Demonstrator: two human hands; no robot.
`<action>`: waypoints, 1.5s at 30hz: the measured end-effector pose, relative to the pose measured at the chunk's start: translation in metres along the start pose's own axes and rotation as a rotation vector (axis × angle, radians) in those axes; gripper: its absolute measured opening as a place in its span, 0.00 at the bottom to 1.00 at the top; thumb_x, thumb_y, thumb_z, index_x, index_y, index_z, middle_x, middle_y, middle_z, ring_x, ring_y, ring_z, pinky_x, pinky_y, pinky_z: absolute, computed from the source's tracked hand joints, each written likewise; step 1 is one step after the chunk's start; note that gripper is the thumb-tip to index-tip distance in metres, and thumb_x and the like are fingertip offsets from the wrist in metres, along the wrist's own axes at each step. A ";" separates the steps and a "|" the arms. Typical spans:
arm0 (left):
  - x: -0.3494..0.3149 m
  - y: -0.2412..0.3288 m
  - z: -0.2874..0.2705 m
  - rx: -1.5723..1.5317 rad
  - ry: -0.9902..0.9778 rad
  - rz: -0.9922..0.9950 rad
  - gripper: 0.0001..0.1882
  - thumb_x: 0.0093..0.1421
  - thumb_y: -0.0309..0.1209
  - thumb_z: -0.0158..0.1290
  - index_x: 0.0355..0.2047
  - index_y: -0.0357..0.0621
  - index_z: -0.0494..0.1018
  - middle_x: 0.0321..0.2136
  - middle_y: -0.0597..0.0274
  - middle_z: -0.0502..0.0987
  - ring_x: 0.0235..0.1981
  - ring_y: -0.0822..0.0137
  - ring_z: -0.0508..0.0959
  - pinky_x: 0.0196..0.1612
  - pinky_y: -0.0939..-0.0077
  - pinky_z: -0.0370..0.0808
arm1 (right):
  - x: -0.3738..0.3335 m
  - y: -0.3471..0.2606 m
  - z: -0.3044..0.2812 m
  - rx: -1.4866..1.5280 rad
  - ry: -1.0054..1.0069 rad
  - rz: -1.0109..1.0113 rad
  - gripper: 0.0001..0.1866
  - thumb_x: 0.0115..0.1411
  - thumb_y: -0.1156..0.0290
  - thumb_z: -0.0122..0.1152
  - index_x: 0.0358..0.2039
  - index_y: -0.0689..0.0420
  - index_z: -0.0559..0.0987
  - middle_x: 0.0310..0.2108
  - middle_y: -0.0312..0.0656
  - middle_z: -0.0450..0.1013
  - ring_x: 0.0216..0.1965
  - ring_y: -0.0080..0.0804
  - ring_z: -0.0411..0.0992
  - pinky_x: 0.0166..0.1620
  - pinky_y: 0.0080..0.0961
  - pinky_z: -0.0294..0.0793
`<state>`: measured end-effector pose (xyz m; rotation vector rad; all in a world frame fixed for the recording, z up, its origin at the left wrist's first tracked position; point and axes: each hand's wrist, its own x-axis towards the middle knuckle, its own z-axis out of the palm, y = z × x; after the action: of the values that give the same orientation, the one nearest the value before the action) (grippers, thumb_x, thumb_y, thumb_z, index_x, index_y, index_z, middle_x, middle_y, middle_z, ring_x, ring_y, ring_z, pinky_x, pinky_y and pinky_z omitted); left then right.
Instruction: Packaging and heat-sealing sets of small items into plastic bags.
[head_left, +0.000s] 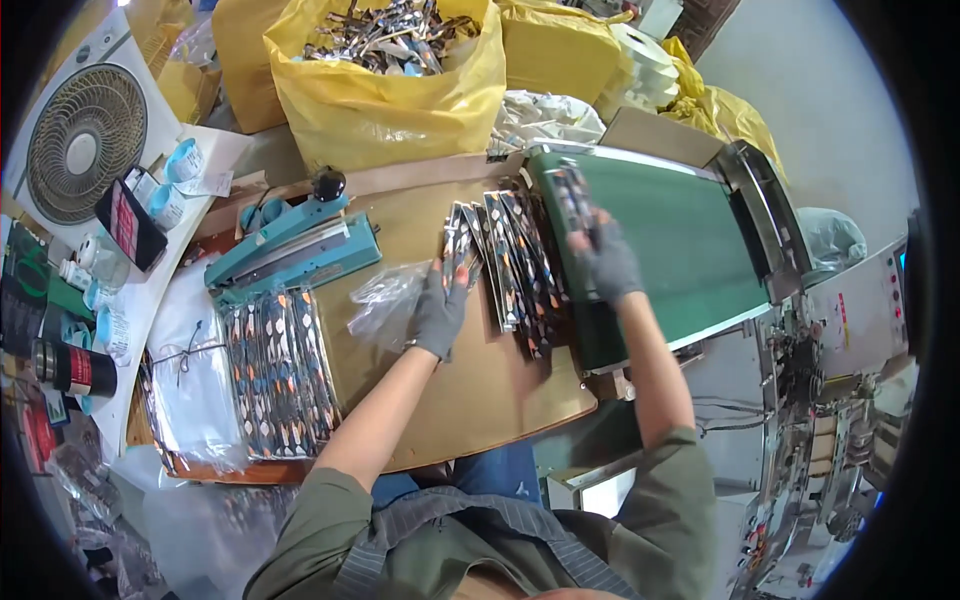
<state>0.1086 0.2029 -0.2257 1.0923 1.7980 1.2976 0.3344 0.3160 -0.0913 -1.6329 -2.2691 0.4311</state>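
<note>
Both hands wear grey gloves with bare fingertips. My left hand (pixel 437 315) is closed around a few slim patterned packets (pixel 455 232), at the left side of a pile. That pile of long, narrow dark packets (pixel 522 265) with white and orange marks lies on the brown board (pixel 480 405). Over the left edge of the green conveyor belt (pixel 665 230), my right hand (pixel 610 262) grips another slim packet (pixel 571 192), both smeared by motion. A crumpled clear plastic bag (pixel 388 300) rests beside my left hand.
A teal bag sealer (pixel 295 250) stands at the board's far left. Nearer are rows of patterned packets (pixel 280 370) and clear plastic sleeves (pixel 190 390). A yellow sack (pixel 390 110) of scraps sits beyond. A fan (pixel 85 145), phone (pixel 130 225) and tumbler (pixel 75 368) are left.
</note>
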 end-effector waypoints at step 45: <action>-0.192 0.002 -0.139 -0.631 -0.274 0.261 0.16 0.58 0.41 0.49 0.39 0.42 0.70 0.32 0.61 0.73 0.37 0.71 0.73 0.40 0.76 0.71 | -0.184 -0.176 0.099 1.537 -1.044 -0.313 0.22 0.52 0.61 0.59 0.42 0.63 0.68 0.28 0.44 0.65 0.33 0.35 0.67 0.32 0.34 0.78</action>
<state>0.0725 -0.0256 -0.1759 1.0863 0.9597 1.6232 0.1972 0.0816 -0.1213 -0.1698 -1.4882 2.4533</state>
